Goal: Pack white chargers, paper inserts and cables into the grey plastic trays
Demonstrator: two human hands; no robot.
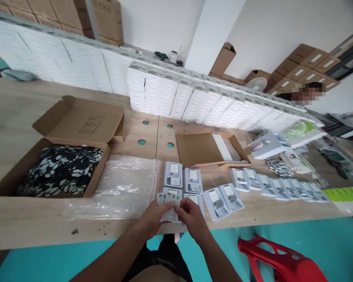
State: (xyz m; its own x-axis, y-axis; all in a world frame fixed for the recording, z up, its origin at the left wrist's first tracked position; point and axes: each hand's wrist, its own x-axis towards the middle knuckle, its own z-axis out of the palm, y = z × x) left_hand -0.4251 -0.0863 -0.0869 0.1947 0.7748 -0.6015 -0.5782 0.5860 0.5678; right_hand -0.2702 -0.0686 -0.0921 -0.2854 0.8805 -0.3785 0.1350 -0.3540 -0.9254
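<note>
My left hand (153,218) is closed around several small white printed cards (170,197), which fan out a little over the trays. At the right edge of these cards, my right hand (193,219) has its fingertips pinched together. Under and beyond my hands lie pale plastic trays, each with a white device in it. The back left tray (173,175) and the back right tray (192,180) show fully, while my hands and the cards partly cover the nearer ones. Two more trays (217,203) lie side by side just right of my right hand.
Left stands an open carton (101,172) of black-and-white pieces, beside a clear plastic bag (126,188). A shallow open box (197,149) holds white items. More trays (264,185) run rightward. White boxes (176,94) form a wall behind. A red stool (282,258) stands front right; a person is beyond.
</note>
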